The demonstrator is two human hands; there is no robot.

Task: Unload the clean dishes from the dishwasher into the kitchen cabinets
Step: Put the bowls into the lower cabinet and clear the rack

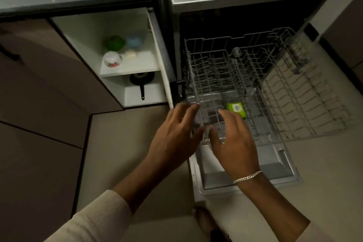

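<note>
We look down on a wire rack pulled out of the open dishwasher. At the rack's near edge are two hands: the left hand and the right hand, which has a chain bracelet at its wrist. The fingers of both are spread apart and fairly straight, clamped on nothing we can make out. A clear blur between the thumbs is too smeared to name. Under the rack, a green packet lies on the lowered door. Right of the rack, a second rack extends. Left of the rack, an open cabinet holds dishes — a green bowl, a blue bowl and a clear bowl on its upper shelf, and a black pan below.
</note>
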